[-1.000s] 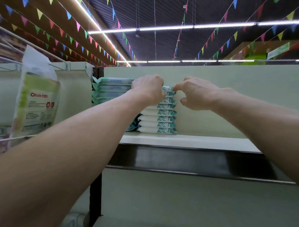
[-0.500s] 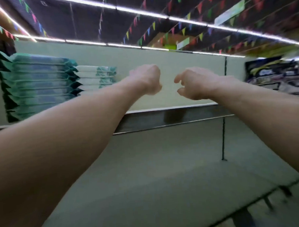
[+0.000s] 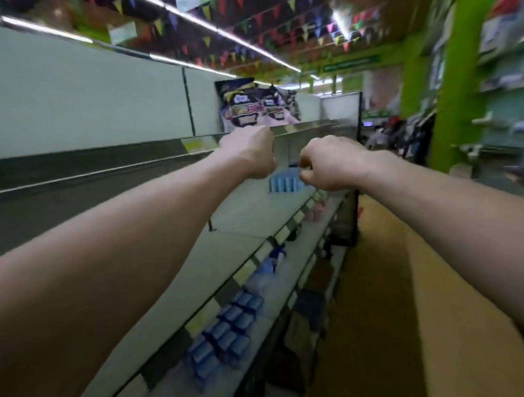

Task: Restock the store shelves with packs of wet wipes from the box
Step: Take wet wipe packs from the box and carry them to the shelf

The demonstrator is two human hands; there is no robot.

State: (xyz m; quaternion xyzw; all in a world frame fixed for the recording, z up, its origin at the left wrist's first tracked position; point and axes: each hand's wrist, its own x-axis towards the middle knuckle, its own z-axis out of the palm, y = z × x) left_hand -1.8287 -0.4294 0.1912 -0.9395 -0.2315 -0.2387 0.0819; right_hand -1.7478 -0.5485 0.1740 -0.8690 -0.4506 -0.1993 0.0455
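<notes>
Both my arms reach forward at chest height along the shelf unit. My left hand (image 3: 249, 152) has its fingers curled in and holds nothing. Beside it my right hand (image 3: 328, 162) is also curled, thumb close to the forefinger, with nothing in it. The stacked packs of wet wipes and the box are out of view. Just beyond my hands a row of upright blue packs (image 3: 284, 183) stands on a pale shelf (image 3: 249, 217). The whole picture is blurred by motion.
Dark printed bags (image 3: 257, 108) stand on the top shelf (image 3: 162, 145). Lower shelves hold blue packs (image 3: 227, 335) and dark goods. An ochre aisle floor (image 3: 379, 298) runs along the right, past a green pillar (image 3: 456, 78) and more racks.
My hands let go of the wipes stack and drew off it. The view swung right along the aisle, and the stack left the picture at the left.
</notes>
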